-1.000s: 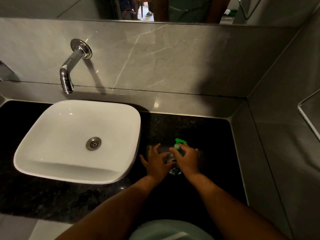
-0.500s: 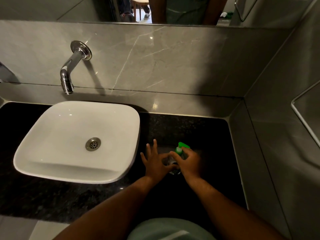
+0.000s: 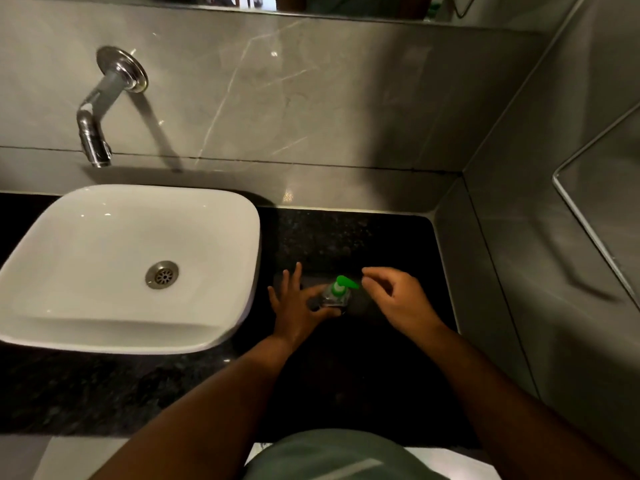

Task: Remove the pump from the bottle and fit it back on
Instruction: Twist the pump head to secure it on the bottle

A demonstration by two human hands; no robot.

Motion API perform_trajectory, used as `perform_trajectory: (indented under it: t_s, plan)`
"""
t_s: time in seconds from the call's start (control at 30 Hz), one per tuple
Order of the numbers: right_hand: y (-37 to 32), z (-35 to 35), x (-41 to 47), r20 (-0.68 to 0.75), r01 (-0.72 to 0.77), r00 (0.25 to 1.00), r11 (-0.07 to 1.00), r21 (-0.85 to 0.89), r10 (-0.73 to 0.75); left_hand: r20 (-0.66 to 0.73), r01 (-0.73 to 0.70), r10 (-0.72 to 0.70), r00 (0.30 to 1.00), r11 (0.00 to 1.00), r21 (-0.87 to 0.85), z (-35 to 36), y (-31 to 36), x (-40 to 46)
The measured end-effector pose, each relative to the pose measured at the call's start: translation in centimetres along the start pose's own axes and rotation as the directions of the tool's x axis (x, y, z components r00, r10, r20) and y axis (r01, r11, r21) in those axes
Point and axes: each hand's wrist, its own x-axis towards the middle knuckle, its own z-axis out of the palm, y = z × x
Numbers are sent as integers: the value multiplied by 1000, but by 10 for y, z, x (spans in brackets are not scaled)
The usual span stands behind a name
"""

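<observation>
Bottle [image 3: 333,299] with green pump [image 3: 343,284], gripped at the side by left hand [image 3: 297,306]; right hand [image 3: 398,299] held just beside, loosely open, empty. Bottle's base hidden.

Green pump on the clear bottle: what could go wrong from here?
1. Only the left hand steadies the small clear plastic bottle; a sideways pull might tip it on the black granite counter.
2. The right hand is off the green pump, its fingers loosely curled, so regripping may slip.

A white basin [image 3: 69,244] sits on the black counter [image 3: 363,230] beneath a chrome wall tap [image 3: 100,105].
</observation>
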Motion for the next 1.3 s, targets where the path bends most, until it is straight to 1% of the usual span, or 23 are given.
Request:
perform_trajectory:
  t_s: [0.1, 0.17, 0.33, 0.47, 0.57, 0.63, 0.7, 0.83, 1.17, 1.23, 1.3]
  plan:
    - [-19, 3, 12, 117, -22, 993, 997, -77, 31, -1, -36, 36, 999, 999, -13, 1, -2, 2]
    - [-27, 6, 17, 140, -58, 988, 996, -69, 67, 3, -50, 50, 999, 999, -7, 1, -5, 2]
    - [-33, 14, 19, 92, -134, 986, 990, -55, 138, 5, -46, 46, 999, 999, 5, 2, -7, 2]
    - [-32, 24, 13, 87, -221, 972, 975, 28, 218, 2, -45, 45, 999, 999, 17, 3, -7, 2]
    - [-33, 29, 12, 63, -250, 968, 962, 110, 244, 2, -49, 49, 999, 999, 12, 3, -6, 2]
    - [-33, 31, 11, 54, -260, 965, 957, 129, 255, 12, -54, 54, 998, 998, 17, 2, -6, 2]
    - [-33, 32, 11, 49, -264, 964, 957, 123, 260, 32, -55, 54, 998, 998, 27, 2, -5, 3]
    - [-30, 31, 10, 56, -230, 973, 963, 144, 224, 59, -47, 43, 997, 997, 62, 2, -4, 4]
    - [-20, 31, 12, 62, -169, 985, 975, 143, 162, 81, -25, 22, 996, 999, 39, 6, -4, -1]
    - [-19, 31, 11, 39, -156, 988, 978, 139, 152, 85, -16, 15, 996, 1000, 10, 5, -2, -3]
    - [-16, 25, 8, -18, -140, 989, 982, 129, 144, 91, -23, 21, 996, 999, 29, 0, 2, -7]
